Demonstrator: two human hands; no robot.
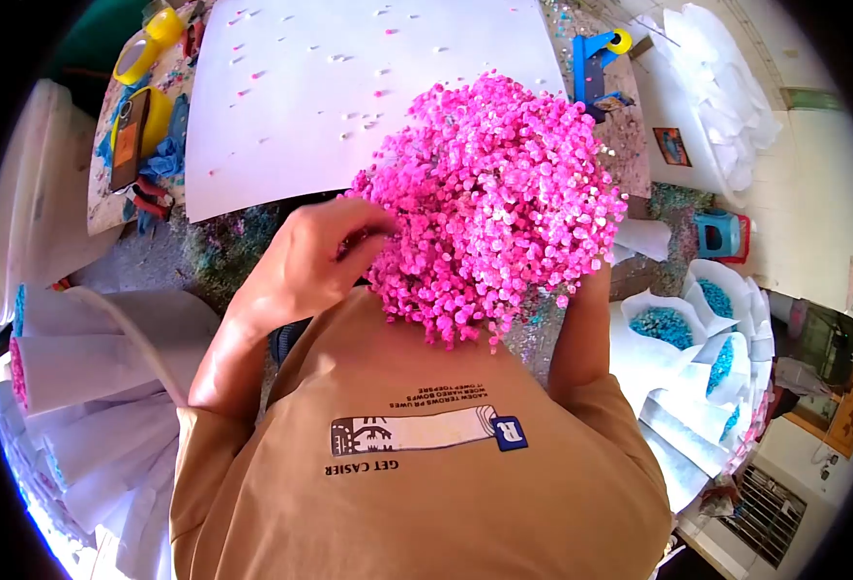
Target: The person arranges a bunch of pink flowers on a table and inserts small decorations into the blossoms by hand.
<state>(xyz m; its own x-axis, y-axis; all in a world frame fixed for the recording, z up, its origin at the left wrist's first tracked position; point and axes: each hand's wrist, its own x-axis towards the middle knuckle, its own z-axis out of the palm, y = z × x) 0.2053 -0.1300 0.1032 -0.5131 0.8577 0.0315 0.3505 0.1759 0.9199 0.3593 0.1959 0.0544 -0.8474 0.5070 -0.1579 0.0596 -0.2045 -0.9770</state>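
The left grip (325,251) is resting curled at the edge of a pink flower bunch (494,203) to its right; whether it is pinching anything, I cannot tell. The right grip is hiding behind the bunch. Beyond, loose blossoms (380,94) are dotting a white sheet (291,159). This bunch is looking unwrapped; paper-wrapped blue bunches (661,327) are standing farther right.

Rough blossoms (504,193), smooth paper (301,145)
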